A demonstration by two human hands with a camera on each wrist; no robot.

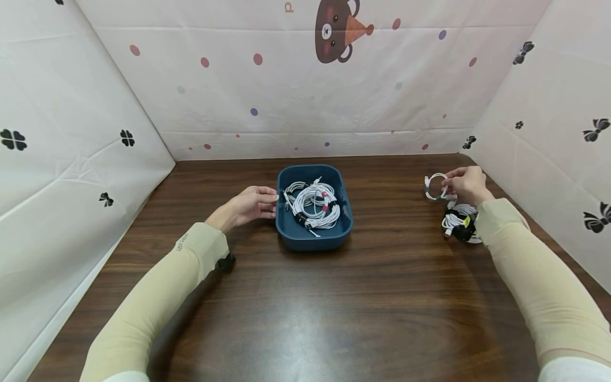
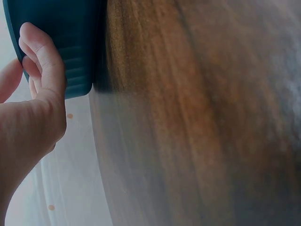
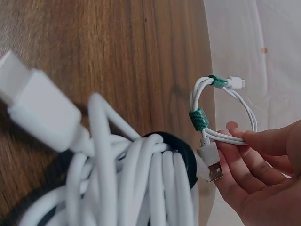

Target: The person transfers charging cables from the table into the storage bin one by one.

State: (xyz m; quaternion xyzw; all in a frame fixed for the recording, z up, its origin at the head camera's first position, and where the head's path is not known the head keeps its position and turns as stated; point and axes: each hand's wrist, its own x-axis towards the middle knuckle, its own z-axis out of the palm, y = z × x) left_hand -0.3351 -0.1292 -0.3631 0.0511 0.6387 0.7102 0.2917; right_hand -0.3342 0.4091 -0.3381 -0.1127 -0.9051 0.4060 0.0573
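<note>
My right fingers (image 3: 256, 165) pinch cable coil (image 3: 199, 119), frame right, likely keeping it tidy; left fingers (image 1: 265, 198), loose, touch bin (image 1: 312, 243), centre.

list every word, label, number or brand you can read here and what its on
"Left Side": on the left sleeve, tiny and blurred, so a tentative reading
One orange letter, sideways, too small to identify: on the back sheet
Held cable, blue tub: none readable

I'm at a screened-off tabletop spot — printed white sheets (image 1: 215, 95) rise along the far edge and both side edges of my wood-grain table (image 1: 372, 297) — in what building, I can't tell.
</note>
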